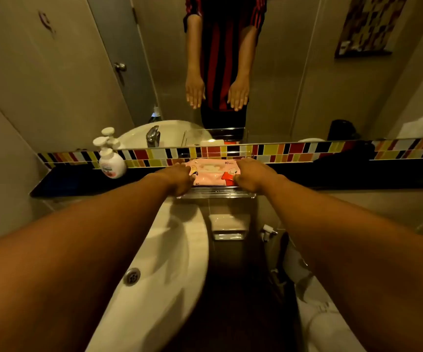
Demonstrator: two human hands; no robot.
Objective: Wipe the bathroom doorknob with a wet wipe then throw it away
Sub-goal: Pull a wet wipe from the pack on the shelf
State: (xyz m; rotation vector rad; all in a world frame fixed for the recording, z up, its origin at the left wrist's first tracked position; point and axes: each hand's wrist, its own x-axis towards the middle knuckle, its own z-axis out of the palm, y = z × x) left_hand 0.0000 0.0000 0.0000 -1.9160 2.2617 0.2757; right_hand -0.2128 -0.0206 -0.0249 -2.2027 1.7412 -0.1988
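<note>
While both arms reach out over the sink [154, 250], the left hand [177, 177] and the right hand [252, 175] sit at the two ends of the pink wipe pack [211, 174]. The pack lies flat on a little clear tray [215, 194] on the dark shelf [78, 179], just under the mirror [294, 72]. A soap bottle [111, 161] stands on the shelf to the left, well apart from the pack.

The left hand curls down at the left end of the pack. The right hand presses its thumb on the right end. Both touch the pack, but I cannot tell if either one truly grips it yet.

No wipe is out, so this looks like the very first step: getting a wipe. Next, one hand should hold the pack down while the other finds the flap on top, lifts it and pulls out just one wipe.

The doorknob [120, 66] shows only in the mirror, on a grey door. So the door is likely behind the person, who must turn around to wipe it. I see no bin.
</note>
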